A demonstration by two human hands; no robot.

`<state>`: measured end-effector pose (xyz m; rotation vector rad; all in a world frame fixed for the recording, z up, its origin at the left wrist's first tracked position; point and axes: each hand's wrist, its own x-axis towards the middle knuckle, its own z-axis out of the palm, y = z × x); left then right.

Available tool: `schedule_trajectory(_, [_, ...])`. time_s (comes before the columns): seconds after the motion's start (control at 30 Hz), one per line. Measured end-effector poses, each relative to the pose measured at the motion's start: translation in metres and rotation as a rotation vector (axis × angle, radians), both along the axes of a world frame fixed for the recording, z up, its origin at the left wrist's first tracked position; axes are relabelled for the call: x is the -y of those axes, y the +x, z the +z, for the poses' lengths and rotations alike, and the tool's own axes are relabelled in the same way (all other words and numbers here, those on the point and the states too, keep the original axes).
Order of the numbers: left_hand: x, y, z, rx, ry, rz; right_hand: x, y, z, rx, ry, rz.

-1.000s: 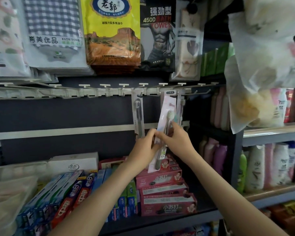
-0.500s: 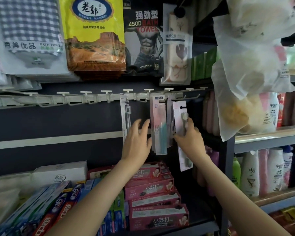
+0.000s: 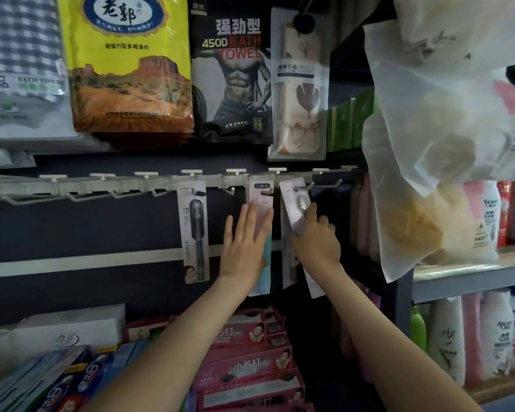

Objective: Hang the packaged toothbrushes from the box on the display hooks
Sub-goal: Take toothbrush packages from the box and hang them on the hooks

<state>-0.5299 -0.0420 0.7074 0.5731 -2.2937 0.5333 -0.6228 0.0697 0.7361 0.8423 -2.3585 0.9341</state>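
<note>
A row of white display hooks [image 3: 149,190] runs across the dark back panel. A dark packaged toothbrush [image 3: 193,230] hangs on one hook. To its right hangs a pink and teal toothbrush pack [image 3: 260,193]; my left hand [image 3: 246,245] lies flat against it with straight fingers. Further right, a white toothbrush pack [image 3: 295,203] sits tilted with its top hole at a hook [image 3: 305,187]. My right hand [image 3: 317,236] pinches this pack by its middle, index finger up along its edge. The box is not in view.
Bath towel packs [image 3: 125,63] hang above the hooks. Toothpaste boxes [image 3: 244,367] are stacked on the shelf below. Filmy bags of sponges [image 3: 440,144] hang at the right, close to my right arm. Bottles [image 3: 446,337] fill the right shelves.
My right hand has raised the white pack from beside the pink one up to the hook on the right. My left hand has shifted right, flat onto the pink pack.
</note>
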Motion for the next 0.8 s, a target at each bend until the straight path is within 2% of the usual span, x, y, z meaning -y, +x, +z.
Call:
schedule_trajectory(0.27, [0.008,-0.005,-0.008,-0.062,-0.092,0.013,0.029,-0.006,-0.004,0.107,-0.011,0.073])
schedule_trajectory(0.47, [0.001,0.023,-0.031,-0.094,-0.097,-0.047,0.015,0.027,-0.039,0.041,-0.043,0.112])
schedule_trajectory(0.63, [-0.015,0.072,-0.066,-0.138,0.018,-0.171,-0.008,0.093,-0.067,-0.064,-0.037,0.230])
schedule_trajectory(0.8, [-0.019,0.152,-0.111,-0.107,0.208,-0.224,-0.012,0.169,-0.110,-0.031,0.029,0.378])
